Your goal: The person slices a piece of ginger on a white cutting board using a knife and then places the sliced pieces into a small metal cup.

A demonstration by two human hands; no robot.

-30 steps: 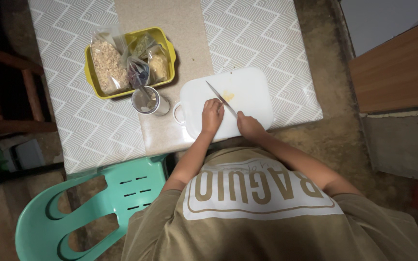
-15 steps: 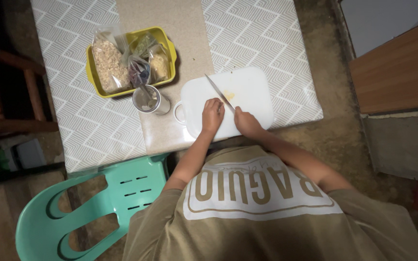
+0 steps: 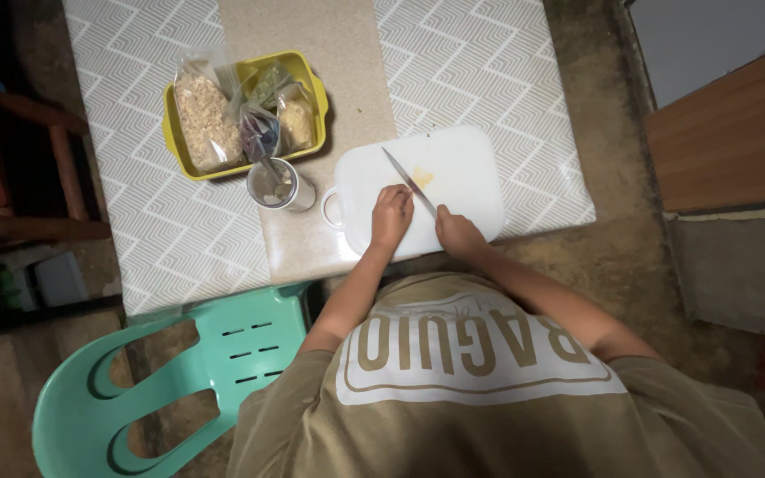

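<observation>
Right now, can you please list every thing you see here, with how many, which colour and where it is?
cutting board: one, white, on the table in front of the person
knife: one, silver blade, over the board, in the right hand
yellow bits: a few, on the board by the blade
dish: one, yellow, behind the board to the left, holding clear bags
cup: one, metal, beside the dish
table: one, patterned cover
chair: one, green, by the table
left hand: on the board
right hand: grips the knife
</observation>
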